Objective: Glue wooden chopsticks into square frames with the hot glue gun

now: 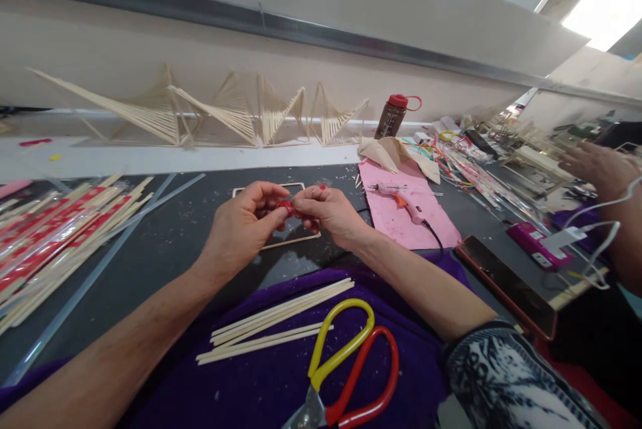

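Beyond the scissors (322, 374) and loose sticks (281, 314) on the purple cloth (190, 395), pinching a small red piece (286, 205) between thumb and fingertips of the left hand (238, 228), leaving scarcely any gap; holding thumb and finger of the right hand (331, 215) nearly together just beside it, hiding too much to tell whether gripping it too. Probably handling light, maybe soft, easily slipping away, so asking for a fingertip pinch at its edge. Working just above a thin rectangular frame (295, 239), perhaps risking a knock there. Off to the right, meeting a glue gun (412, 203) on a pink sheet (391, 231), trailing a cord (432, 233) and likely crowding that side. Farther back, spotting a brown bottle (391, 120), then taking in twisted stick models (271, 118).
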Available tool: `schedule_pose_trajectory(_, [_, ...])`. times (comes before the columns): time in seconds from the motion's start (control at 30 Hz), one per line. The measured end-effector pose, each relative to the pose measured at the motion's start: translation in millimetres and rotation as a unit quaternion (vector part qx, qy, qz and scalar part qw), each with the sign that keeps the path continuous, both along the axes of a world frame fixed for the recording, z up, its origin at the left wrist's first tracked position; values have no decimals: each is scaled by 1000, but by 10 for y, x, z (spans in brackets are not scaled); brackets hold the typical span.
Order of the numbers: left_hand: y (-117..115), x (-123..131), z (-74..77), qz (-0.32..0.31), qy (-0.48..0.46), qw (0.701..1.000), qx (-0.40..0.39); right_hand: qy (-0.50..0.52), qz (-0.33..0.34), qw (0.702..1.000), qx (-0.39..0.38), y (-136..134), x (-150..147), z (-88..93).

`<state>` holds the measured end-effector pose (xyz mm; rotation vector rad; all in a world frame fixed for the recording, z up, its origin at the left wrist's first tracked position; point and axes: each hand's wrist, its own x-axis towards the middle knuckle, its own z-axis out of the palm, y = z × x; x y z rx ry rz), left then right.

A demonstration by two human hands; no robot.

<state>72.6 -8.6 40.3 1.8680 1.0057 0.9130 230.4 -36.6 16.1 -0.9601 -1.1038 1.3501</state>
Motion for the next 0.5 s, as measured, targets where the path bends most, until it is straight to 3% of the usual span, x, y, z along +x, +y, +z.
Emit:
schedule_pose_trajectory(0.2, [-15,-6,19,-3,24,1000,-4,-43,25,999,-14,9,24,-2])
schedule_pose_trajectory(0.3, [-8,1,-7,9,9,1000,-9,-135,-102,984,54,-1,13,30])
schedule_pose_trajectory(0.4, [-11,22,-23,22,-26,998,-62,-297,-252,899,202,-58,-4,66])
schedule_pose_trajectory(0.5, [-24,34,-12,5,-62,990,-124,-436,-222,800,346,-141,-32,70])
